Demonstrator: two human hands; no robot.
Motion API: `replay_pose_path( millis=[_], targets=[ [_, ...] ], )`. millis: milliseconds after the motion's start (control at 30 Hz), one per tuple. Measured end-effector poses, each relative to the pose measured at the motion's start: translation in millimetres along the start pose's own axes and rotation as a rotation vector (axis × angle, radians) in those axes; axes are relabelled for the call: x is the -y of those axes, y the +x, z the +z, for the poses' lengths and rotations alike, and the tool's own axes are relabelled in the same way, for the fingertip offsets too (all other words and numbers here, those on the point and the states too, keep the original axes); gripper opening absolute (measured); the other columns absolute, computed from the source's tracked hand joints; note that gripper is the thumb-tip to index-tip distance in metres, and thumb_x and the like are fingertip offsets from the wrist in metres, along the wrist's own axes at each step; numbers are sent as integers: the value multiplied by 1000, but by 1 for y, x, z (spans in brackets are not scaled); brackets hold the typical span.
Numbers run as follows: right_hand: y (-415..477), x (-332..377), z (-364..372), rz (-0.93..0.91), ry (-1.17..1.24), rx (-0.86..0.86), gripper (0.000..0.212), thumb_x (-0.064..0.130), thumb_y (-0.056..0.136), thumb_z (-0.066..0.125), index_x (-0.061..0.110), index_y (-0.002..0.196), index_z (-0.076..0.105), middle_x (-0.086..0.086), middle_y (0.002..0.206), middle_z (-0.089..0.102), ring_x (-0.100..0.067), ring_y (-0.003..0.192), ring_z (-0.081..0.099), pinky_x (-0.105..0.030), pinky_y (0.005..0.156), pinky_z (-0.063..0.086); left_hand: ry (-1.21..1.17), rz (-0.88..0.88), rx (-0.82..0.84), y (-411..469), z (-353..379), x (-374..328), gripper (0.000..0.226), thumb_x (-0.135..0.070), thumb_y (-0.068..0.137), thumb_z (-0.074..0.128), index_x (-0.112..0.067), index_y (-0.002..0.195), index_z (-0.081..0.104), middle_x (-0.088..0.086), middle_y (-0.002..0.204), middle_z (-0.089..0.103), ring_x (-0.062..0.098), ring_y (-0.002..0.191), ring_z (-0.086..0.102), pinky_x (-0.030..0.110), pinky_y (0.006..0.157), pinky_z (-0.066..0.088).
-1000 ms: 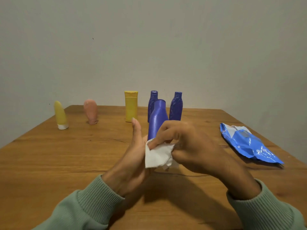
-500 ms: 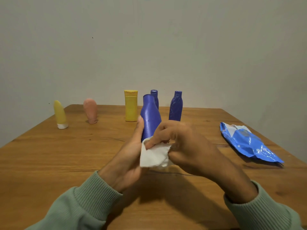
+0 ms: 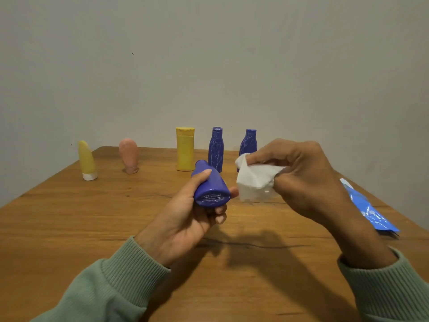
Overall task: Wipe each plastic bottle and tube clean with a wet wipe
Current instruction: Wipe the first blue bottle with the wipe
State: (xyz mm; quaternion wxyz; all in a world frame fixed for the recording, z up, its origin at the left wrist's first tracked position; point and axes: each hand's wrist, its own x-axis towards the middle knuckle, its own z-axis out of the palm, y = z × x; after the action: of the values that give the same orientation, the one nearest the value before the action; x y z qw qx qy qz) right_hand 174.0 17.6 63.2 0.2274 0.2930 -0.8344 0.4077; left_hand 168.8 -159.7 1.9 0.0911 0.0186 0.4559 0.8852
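The left hand has its grip clamped round the held blue bottle, thumb along the upper side and fingers curled underneath. The bottle is lifted above the tabletop and tipped so that its flat base faces the camera and its neck points away. Just to its right, the right hand has its grip closed on a crumpled white wet wipe, pinched between thumb and fingers. The wipe hangs just beside the bottle's base; whether it touches the left fingertips cannot be told. Along the far edge of the tabletop stand the other containers, all upright and apart from one another: a yellow tube on its white cap at far left, a pink tube on its cap, a yellow bottle, the left standing blue bottle, and the right standing blue bottle, whose lower part is hidden behind the wipe. A shiny blue wipes pack lies flat near the right edge, partly hidden by the right forearm. Both arms wear green ribbed sleeves. A plain pale wall rises behind.
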Motion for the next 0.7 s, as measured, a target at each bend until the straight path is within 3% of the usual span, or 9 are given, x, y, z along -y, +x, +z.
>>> replay_pose_path(
  millis=[67, 233, 333, 400, 533, 633, 700],
  targets=[
    [-1, 0, 4, -6, 10, 19, 63, -18, 64, 59, 42, 82, 60, 18, 89, 61, -6, 90, 60, -12, 70, 51, -14, 12, 11, -1, 0, -1, 31, -25, 83, 60, -6, 105, 49, 13, 65, 62, 19, 47, 44, 28, 43, 39],
    [-6, 7, 15, -73, 4, 115, 52, -16, 64, 60, 28, 89, 71, 25, 81, 57, 11, 82, 56, -4, 62, 43, -64, 2, -46, -3, 0, -6, 35, -21, 71, 64, -4, 101, 58, 13, 66, 61, 19, 51, 51, 26, 42, 46],
    [-8, 6, 28, -109, 18, 102, 49, -13, 63, 59, 23, 94, 72, 23, 82, 58, 8, 81, 57, -3, 63, 41, -154, 4, -56, -2, -2, -5, 34, -16, 70, 67, -4, 102, 62, 15, 81, 70, 24, 70, 66, 34, 65, 59],
    [-11, 4, 41, -138, 11, 93, 45, -8, 63, 59, 20, 96, 72, 17, 85, 59, 3, 83, 57, -5, 67, 43, -207, -15, -56, -2, -3, -4, 41, -13, 74, 68, -4, 112, 59, 17, 89, 68, 26, 78, 68, 40, 78, 58],
    [-14, 0, 55, -247, -14, 6, 36, 2, 64, 59, 16, 95, 71, 8, 91, 56, -3, 88, 55, -7, 70, 45, -236, -51, -38, -3, -4, -5, 39, -16, 84, 64, -5, 121, 56, 17, 86, 67, 26, 71, 69, 38, 66, 61],
    [-13, -5, 60, -231, 59, -95, 37, -2, 64, 59, 16, 94, 71, 6, 91, 57, -1, 87, 54, -10, 68, 46, -269, -33, -58, -2, 0, -7, 29, -14, 86, 61, -3, 112, 56, 17, 80, 67, 25, 66, 69, 36, 60, 60],
    [-18, -3, 67, -259, 43, -101, 30, 6, 70, 58, 14, 96, 71, 2, 92, 63, -3, 87, 56, -20, 70, 51, -272, -86, -46, -3, 2, -8, 21, -18, 87, 59, 0, 98, 58, 15, 71, 64, 23, 59, 67, 32, 52, 58]
  ],
)
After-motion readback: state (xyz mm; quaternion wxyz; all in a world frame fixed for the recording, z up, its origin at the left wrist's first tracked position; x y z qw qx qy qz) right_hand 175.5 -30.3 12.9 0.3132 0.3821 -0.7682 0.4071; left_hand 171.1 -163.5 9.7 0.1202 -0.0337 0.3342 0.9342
